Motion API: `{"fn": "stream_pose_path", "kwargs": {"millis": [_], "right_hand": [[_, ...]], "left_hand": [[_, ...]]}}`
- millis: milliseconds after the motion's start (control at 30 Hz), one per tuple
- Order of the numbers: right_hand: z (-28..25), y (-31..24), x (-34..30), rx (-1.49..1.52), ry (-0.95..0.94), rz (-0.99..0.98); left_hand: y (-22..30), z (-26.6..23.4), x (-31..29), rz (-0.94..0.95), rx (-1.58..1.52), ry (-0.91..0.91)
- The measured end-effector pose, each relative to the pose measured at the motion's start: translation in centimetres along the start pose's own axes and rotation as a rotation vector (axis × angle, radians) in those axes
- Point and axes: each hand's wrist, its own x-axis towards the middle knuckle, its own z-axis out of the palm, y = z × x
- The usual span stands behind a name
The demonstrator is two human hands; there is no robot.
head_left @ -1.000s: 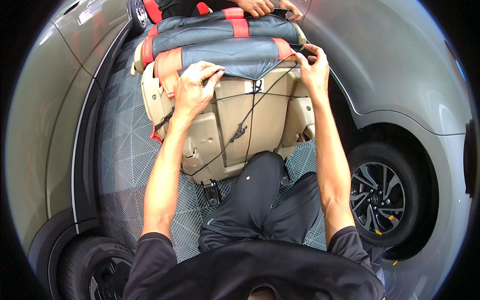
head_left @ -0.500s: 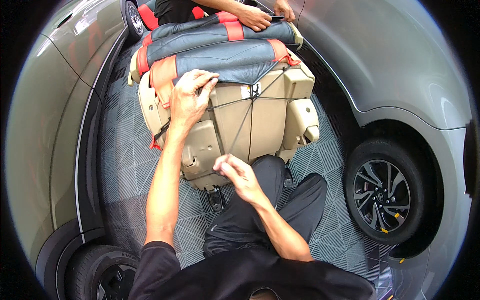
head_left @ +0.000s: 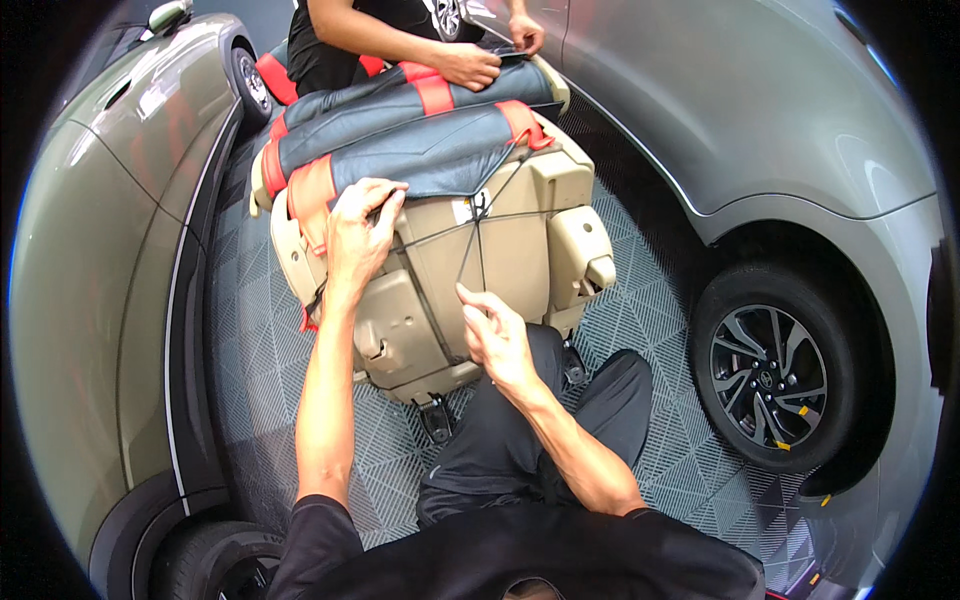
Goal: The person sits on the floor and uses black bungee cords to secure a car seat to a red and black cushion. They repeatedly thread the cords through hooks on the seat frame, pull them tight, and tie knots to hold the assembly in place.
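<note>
A beige car seat (head_left: pixel 520 265) lies in front of me with its underside and metal fittings toward me. Over its far part is a black leather seat cover (head_left: pixel 425 150) with orange-red ends. My left hand (head_left: pixel 358 235) is closed at the cover's near edge, thumb and forefinger pinching it. Thin dark elastic cords cross over the beige shell and meet at its middle. From that crossing one cord (head_left: pixel 467 262) runs toward me, stretched tight. Its lower end is pinched between the fingers of my right hand (head_left: pixel 500 340).
Beyond, a co-worker's hands (head_left: pixel 470 66) work on another covered seat (head_left: pixel 340 115). A greenish-grey car (head_left: pixel 110 270) stands close on the left, a silver car (head_left: pixel 720 120) with a black wheel (head_left: pixel 768 375) on the right. Grey grid tiles (head_left: pixel 640 300) form the floor.
My right hand has moved up a little, nearer the cord crossing, still pinching the cord. My left hand stays at the cover's edge. The whole view has shifted slightly.
</note>
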Motion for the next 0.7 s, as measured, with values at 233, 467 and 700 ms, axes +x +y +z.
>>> {"fn": "stream_pose_path", "kwargs": {"millis": [233,467,700], "right_hand": [[-2.0,2.4,-0.3,0.104,0.149,0.106],[1.9,4.0,3.2,0.062,0.127,0.084],[1.4,4.2,3.9,-0.03,0.168,0.044]], "left_hand": [[6.1,4.4,2.4,0.263,0.273,0.082],[6.3,15.2,7.0,0.242,0.415,-0.044],[5.3,18.7,7.0,0.216,0.434,0.043]]}}
